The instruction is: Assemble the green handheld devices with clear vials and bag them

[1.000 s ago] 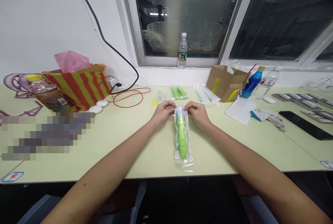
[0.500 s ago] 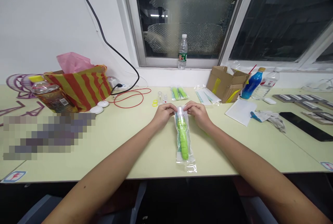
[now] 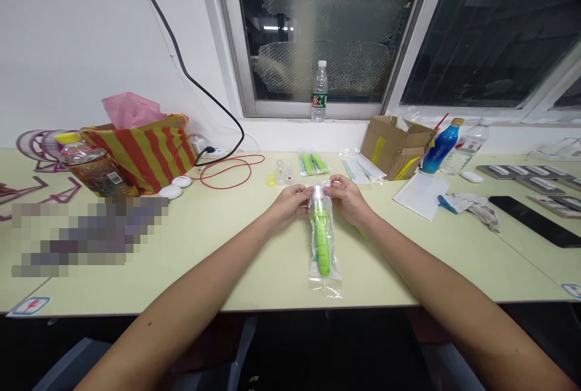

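Note:
A clear plastic bag [image 3: 336,258] with a long green item [image 3: 322,246] inside lies lengthwise in front of me; the item's far end is clear, and its exact kind I cannot make out. My left hand [image 3: 293,204] pinches the bag's far end from the left side. From the right, my right hand [image 3: 345,196] grips the same end, fingers closed. Beyond my hands are two more green items [image 3: 313,163] in clear packaging, small clear parts [image 3: 284,172] and yellow rings [image 3: 271,180]. Flat bags with green print [image 3: 362,167] lie to their right.
At the back right stand a cardboard box [image 3: 394,146] and a blue bottle [image 3: 442,146]. A striped bag [image 3: 140,152], a drink bottle [image 3: 93,167] and a red cable [image 3: 227,173] are on the left. A glove [image 3: 472,206] and black phone-like slab [image 3: 533,220] lie right.
The fingers of both hands have shifted slightly at the bag's far end. The bag and green item have turned a little and moved slightly right.

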A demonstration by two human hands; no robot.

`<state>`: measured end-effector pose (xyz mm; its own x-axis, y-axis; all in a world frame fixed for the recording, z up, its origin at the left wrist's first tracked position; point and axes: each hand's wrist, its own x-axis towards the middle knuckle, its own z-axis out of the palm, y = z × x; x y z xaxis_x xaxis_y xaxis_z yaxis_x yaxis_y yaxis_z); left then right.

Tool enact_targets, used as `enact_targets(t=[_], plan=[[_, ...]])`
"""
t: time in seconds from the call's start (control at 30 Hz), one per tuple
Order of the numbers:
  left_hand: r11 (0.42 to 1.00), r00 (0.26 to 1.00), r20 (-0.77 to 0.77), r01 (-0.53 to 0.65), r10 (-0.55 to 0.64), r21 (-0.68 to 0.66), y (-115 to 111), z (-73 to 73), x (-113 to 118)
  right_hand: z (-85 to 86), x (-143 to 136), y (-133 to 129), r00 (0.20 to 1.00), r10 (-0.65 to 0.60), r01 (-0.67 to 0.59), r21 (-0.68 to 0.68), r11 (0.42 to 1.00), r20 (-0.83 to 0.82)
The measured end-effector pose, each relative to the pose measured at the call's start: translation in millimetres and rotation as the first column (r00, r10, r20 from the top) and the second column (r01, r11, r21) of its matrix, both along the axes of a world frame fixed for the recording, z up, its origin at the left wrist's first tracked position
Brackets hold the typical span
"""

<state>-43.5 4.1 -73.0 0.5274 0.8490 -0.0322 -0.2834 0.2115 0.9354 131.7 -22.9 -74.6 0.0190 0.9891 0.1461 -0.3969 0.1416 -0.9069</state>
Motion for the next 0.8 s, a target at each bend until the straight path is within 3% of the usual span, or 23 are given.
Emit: enact_targets(t=[0.13, 0.23, 0.6, 0.7, 0.8], plan=[[0.987, 0.987, 0.014, 0.159, -0.159, -0.024, -1.7, 0.6, -2.9, 2.6, 5.0, -1.3, 0.978, 0.206, -0.207, -0.105, 0.973, -0.028], [0.987, 0.987, 0.024, 0.160, -0.160, 0.007, -1.5, -0.6, -3.2, 3.1, 7.0, -1.9, 0.958, 0.285, -0.285, -0.119, 0.951, -0.020], [0.994, 0.997, 0.038, 0.065, -0.068, 0.088, -1.1, -0.1, -1.3, 1.6, 9.7, 3.5, 0.989, 0.148, -0.146, -0.046, 0.988, 0.023], [0.994, 0.997, 0.044, 0.054, -0.058, 0.092, -1.9, 0.0, -1.0, 3.0, 9.9, 0.8, 0.981, 0.188, -0.185, -0.067, 0.980, 0.039], [0.993, 0.996, 0.070, 0.053, -0.061, 0.107, -2.7, 0.4, -0.4, 3.6, 10.2, -2.1, 0.942, 0.327, -0.316, -0.123, 0.941, 0.082]])
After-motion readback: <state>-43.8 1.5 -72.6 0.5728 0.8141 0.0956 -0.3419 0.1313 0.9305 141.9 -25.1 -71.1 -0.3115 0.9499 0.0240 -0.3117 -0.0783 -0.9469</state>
